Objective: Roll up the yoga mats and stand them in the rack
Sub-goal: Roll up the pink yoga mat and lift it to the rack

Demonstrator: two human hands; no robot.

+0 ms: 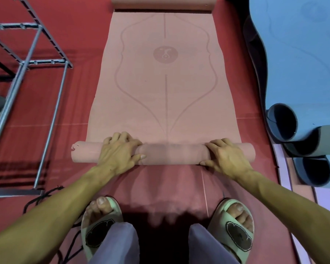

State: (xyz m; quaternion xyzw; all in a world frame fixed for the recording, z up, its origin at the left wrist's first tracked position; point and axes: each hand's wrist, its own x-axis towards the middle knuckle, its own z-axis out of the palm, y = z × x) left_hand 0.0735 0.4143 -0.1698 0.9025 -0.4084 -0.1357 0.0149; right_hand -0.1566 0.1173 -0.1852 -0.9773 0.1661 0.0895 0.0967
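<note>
A pink yoga mat [165, 96] lies flat on the red floor and stretches away from me, with a printed emblem and curved lines on it. Its near end is wound into a roll [171, 152] lying crosswise in front of my feet. My left hand [119, 152] grips the left part of the roll, fingers curled over the top and thumb at the near side. My right hand [224, 156] grips the right part the same way. The mat's far end curls up at the top edge. A metal rack [30, 60] stands at the left.
A blue mat [301, 60] lies spread at the right, its near end curled into loose rolls [301, 138]. My feet in green slippers [99, 227] stand just behind the pink roll. A black cord [44, 195] lies by the rack's base.
</note>
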